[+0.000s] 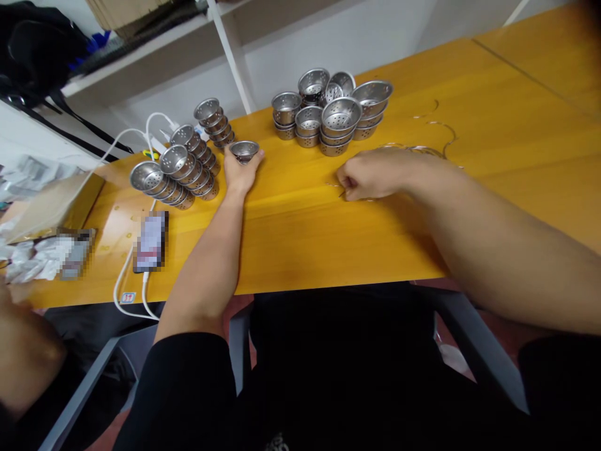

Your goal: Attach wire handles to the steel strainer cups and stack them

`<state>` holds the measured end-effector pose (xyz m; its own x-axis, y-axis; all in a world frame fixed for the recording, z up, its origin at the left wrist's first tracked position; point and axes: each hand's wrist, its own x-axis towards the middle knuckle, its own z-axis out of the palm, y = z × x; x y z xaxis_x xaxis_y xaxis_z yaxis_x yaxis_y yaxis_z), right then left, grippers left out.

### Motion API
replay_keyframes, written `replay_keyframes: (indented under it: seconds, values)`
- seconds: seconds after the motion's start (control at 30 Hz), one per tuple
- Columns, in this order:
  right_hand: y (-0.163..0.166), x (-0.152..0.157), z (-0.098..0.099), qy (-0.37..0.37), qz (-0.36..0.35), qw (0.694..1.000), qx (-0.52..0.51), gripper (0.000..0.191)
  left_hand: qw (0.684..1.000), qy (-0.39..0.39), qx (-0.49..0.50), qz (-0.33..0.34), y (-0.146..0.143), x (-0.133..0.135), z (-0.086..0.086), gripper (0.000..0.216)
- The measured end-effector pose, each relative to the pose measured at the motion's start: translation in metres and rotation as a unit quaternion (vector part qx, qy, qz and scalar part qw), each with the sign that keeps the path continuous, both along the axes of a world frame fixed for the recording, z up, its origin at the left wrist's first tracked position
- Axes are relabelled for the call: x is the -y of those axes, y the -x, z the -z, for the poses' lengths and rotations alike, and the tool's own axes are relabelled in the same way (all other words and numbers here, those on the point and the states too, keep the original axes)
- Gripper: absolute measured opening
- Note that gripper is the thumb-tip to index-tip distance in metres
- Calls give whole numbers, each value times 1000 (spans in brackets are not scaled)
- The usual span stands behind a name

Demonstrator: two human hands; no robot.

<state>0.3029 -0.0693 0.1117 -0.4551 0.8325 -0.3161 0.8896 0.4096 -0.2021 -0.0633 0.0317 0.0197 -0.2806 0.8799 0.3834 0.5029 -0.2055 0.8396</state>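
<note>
My left hand [240, 172] is closed around a small perforated metal cup [245, 150], thumb on its right side and fingers on its left. The cup is upright, at the table just right of the stacked cups. My right hand [364, 176] is curled into a pinch low over the table. Thin shiny slivers show by its fingertips, but what it grips, if anything, I cannot make out. Thin curved metal strips [444, 134] lie on the table behind my right wrist. Perforated cups [341, 119] stand stacked beyond my right hand.
More tall cup stacks [177, 164] lean at the left. A phone [151, 243] with white cables [123, 275] lies near the front edge of the wooden table [328, 244]. Another person's arm [28, 351] is at far left, near a cardboard box [66, 203]. White shelving [230, 56] stands behind.
</note>
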Motion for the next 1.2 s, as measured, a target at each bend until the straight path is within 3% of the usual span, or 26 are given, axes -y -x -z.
replay_keyframes:
  seconds: [0.13,0.33,0.6,0.8,0.97,1.2]
  values:
    - [-8,-1,-8,29,-2,1000,-10,17,1000,-12,4,2,3,1,2,63]
    - [-11,1,-19,14,8,999,-29,20,1000,-2,17,12,0,1,0,62]
    - [-8,-5,-8,16,-7,999,-48,13,1000,-18,-22,7,7,-1,2,60]
    - [4,-4,-6,7,6,1000,16,15,999,-14,-32,-20,9,-5,5,70]
    - [18,-3,-10,-15,-29,995,98,23,999,-6,-30,-44,8,-1,0,63]
    - [16,-1,-9,-23,-25,996,88,31,998,-18,-19,-55,3,6,-10,65]
